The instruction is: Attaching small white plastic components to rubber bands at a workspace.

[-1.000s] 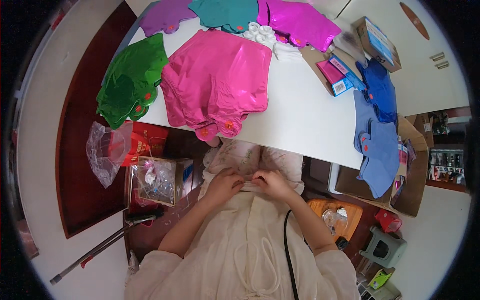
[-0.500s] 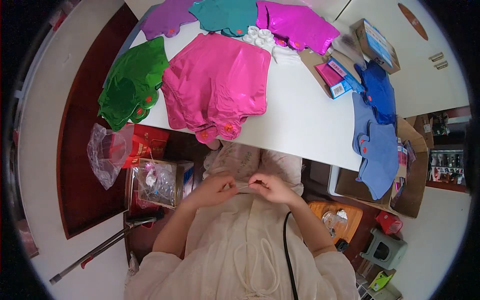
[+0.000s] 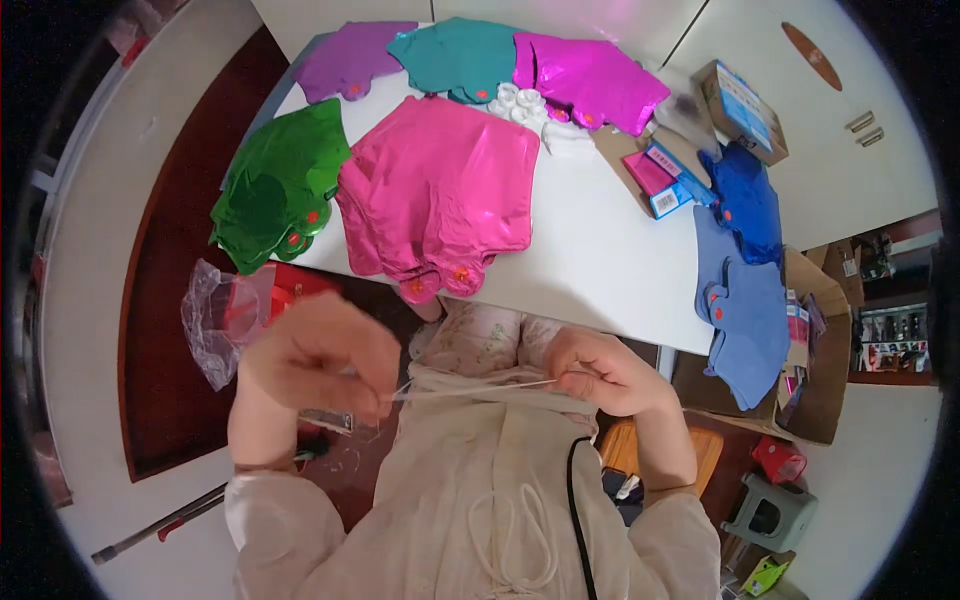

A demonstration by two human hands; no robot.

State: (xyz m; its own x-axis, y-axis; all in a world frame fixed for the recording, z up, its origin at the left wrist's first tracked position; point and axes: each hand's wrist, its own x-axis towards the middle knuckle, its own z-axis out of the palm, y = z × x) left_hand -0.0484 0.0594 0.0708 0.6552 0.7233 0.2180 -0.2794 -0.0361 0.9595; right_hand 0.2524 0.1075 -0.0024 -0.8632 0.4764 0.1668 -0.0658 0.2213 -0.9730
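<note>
Thin white string (image 3: 470,388) pulled taut between both hands.
Since a moment ago the left hand (image 3: 320,368) has drawn outward from the right hand (image 3: 598,372); both pinch the string's ends above the lap.

Thin white string (image 3: 470,390), taut, horizontal

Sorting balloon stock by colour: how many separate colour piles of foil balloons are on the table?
6: green left edge, purple far left, teal far middle, magenta far right, pink centre, blue right edge. Each pile may hide more.

Hands (image 3: 320,360) farther apart, string (image 3: 470,388) taut
</note>
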